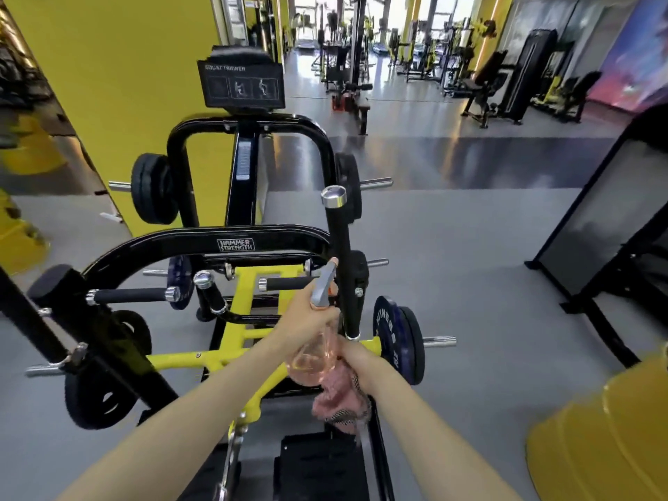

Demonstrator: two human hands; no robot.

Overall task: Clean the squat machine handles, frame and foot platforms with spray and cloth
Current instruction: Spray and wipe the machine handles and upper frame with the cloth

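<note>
Your L hand (307, 318) fingers wrap the spray bottle (312, 354) at its neck: light, prob slick plastic. R hand (358, 359) clutches the cloth (339, 399), soft and floppy, just beside the base of the rigid upright handle (339, 254).

A grey floor (452, 247) runs past a yellow wall (119, 66) toward distant gym machines (506, 92) (windows (399, 14) bright behind).

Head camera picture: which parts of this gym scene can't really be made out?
Foot platforms: cut off by the bottom edge of the head view.
Instruction placard: its small print is too blurred to read.
Spray bottle: liquid level unclear; the left hand and cloth overlap it.
Right hand: fingertips hidden in the cloth.
</note>
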